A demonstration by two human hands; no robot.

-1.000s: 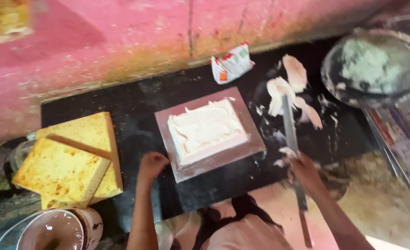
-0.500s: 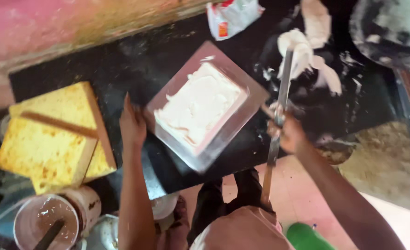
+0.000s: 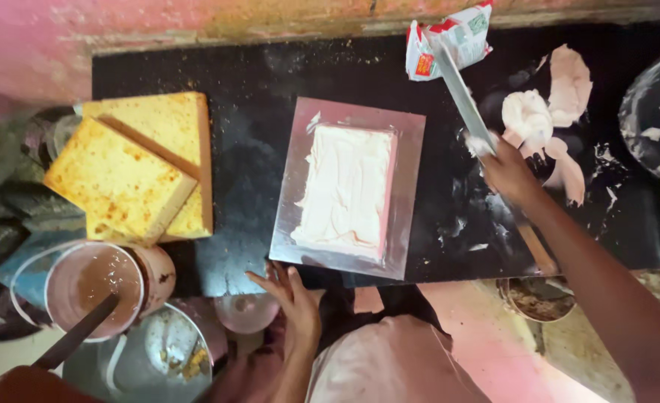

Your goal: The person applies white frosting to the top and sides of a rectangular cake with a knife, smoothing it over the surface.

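Note:
A rectangular cake covered in white cream [image 3: 347, 192] lies on a silver board [image 3: 412, 179] in the middle of a black worktop [image 3: 255, 97]. My left hand [image 3: 293, 298] rests open at the worktop's near edge, just below the board's near corner. My right hand [image 3: 510, 173] grips a long flat spatula with a wooden handle [image 3: 464, 97], its blade pointing up and away, to the right of the board. Blobs of cream [image 3: 528, 116] lie on the worktop beside the blade.
Two yellow sponge slabs [image 3: 132, 168] are stacked at the left. A cup with brown liquid and a stick [image 3: 95, 280] and metal bowls [image 3: 166, 347] sit at the lower left. A small printed packet [image 3: 457, 41] lies at the back, and a cream-smeared bowl [image 3: 654, 112] at the right.
The board with the cake has turned and now lies square to the worktop. My left hand has left the board's side and dropped to the near edge. The spatula has swung right, away from the cake.

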